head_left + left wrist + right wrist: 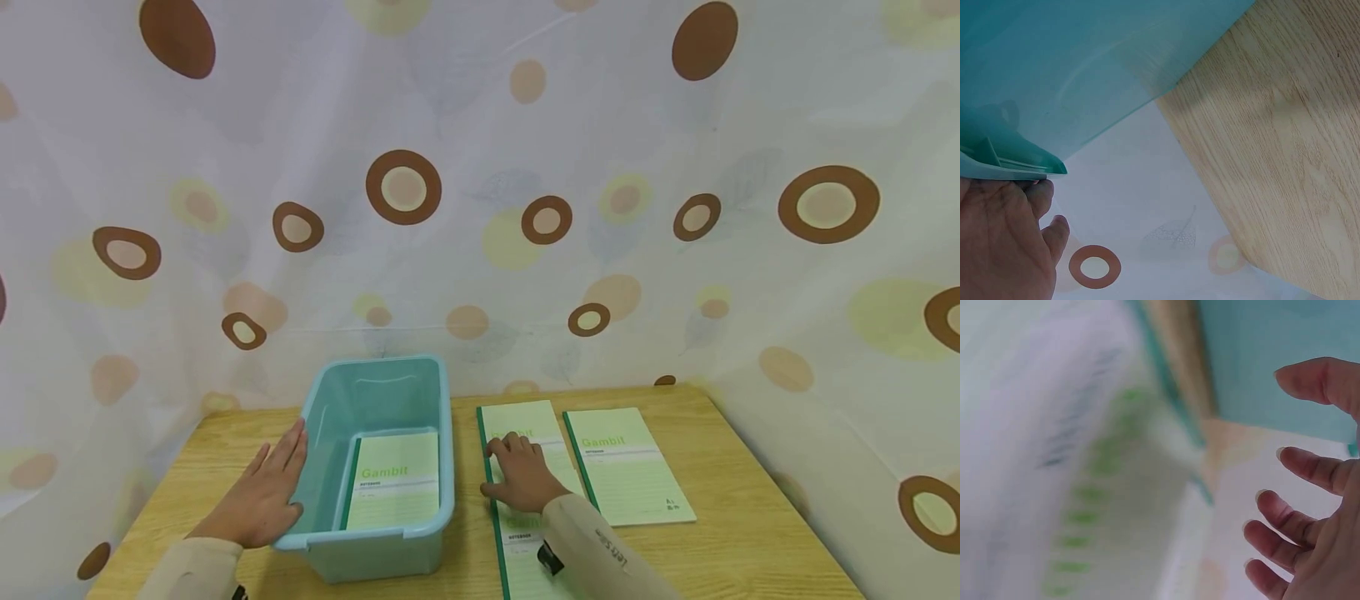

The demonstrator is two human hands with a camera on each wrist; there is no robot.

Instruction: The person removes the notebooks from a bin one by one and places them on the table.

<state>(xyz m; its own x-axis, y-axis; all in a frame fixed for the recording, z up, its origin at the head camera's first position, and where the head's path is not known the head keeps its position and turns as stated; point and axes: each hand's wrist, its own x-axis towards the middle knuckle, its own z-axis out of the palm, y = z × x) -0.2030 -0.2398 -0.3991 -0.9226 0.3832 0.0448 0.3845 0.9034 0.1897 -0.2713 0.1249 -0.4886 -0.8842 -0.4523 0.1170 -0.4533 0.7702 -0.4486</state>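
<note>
My left hand [264, 493] lies with straight fingers along the left rim of a light blue plastic bin [448, 475]. In the left wrist view that hand [1007, 240] touches the rim from outside. One green-spined Gambit notebook [401, 493] lies flat inside the bin. To the right of it my right hand [522, 477] hovers over two more notebooks, the far one [532, 411] and the near one [525, 575]. In the right wrist view the right hand [1316, 512] has spread, slightly bent fingers and holds nothing. The notebook cover there is blurred.
A further notebook [637, 479] lies on the right of the wooden table [742, 500]. A patterned white cloth [480, 275] hangs behind the table and along its sides. The bin stands close to the back cloth.
</note>
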